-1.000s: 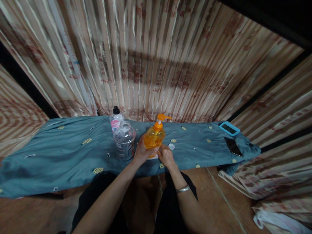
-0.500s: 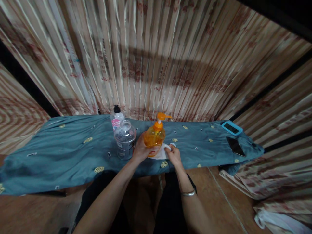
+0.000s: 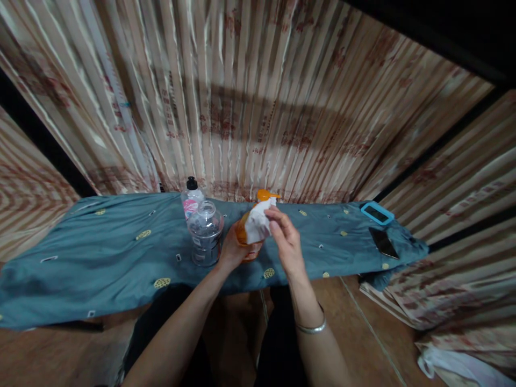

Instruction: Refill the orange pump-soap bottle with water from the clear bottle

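Observation:
An orange pump bottle [image 3: 241, 232] stands upright near the front of the cloth-covered table, its orange pump head [image 3: 266, 194] pointing right. Around its lower left side my left hand [image 3: 233, 250] is wrapped. My right hand [image 3: 285, 236] pinches a white tissue [image 3: 258, 221], which lies against the upper front of the bottle and hides much of it. Just left of my left hand is a clear, open plastic bottle [image 3: 206, 239]. Behind that one rises a clear bottle with a black cap [image 3: 192, 193] and a pink label.
A blue-green patterned cloth [image 3: 121, 258] covers the long, narrow table. At its right end lie a blue-framed device [image 3: 377, 213] and a dark phone [image 3: 382, 243]. A pleated curtain [image 3: 242, 107] hangs right behind the table, with dark frame bars at both sides.
My right hand has lifted the tissue from the table beside the bottle's base up to its upper front. The left hand keeps its hold on the bottle.

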`<action>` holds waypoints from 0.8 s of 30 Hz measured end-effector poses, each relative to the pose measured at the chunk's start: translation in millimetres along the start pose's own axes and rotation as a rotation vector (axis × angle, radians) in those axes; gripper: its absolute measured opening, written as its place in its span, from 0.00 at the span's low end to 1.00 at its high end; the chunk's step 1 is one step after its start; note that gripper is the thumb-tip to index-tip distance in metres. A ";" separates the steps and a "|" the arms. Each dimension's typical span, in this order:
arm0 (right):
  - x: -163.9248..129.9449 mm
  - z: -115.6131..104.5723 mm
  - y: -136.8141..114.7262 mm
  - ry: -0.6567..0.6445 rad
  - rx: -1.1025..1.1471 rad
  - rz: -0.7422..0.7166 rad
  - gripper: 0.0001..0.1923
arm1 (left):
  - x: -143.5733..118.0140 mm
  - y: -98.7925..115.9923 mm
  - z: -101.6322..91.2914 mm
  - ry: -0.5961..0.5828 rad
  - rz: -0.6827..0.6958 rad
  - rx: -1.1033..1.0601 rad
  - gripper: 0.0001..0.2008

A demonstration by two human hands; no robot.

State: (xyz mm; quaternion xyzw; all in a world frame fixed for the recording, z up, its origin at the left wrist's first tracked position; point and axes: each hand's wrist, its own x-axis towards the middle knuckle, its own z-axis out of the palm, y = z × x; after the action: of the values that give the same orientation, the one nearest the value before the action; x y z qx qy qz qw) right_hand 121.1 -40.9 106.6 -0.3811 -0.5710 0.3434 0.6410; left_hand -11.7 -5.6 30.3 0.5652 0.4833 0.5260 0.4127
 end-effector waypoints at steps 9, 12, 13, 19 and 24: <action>38.6 34.4 12.1 0.132 -0.744 0.024 0.18 | -5.3 14.5 -0.8 -0.015 0.024 0.046 0.30; 44.0 39.9 12.6 0.137 -0.760 0.019 0.13 | -5.3 13.1 -0.8 -0.014 0.010 0.027 0.30; 44.4 40.2 13.6 0.124 -0.748 0.012 0.12 | -5.1 12.7 -1.0 -0.025 0.003 0.021 0.28; 35.7 21.8 21.8 -0.043 -0.606 -0.020 0.16 | -4.2 9.2 -0.9 0.004 0.000 0.001 0.33; 17.4 8.1 33.2 -0.112 -0.406 -0.052 0.29 | -3.8 10.4 -0.4 -0.014 -0.030 -0.017 0.33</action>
State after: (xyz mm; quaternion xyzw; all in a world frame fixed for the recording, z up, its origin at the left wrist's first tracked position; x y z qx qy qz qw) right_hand 114.8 -9.2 86.1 -0.4680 -0.6726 0.2253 0.5270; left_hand -10.8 -11.3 39.7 0.5578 0.4843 0.5199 0.4289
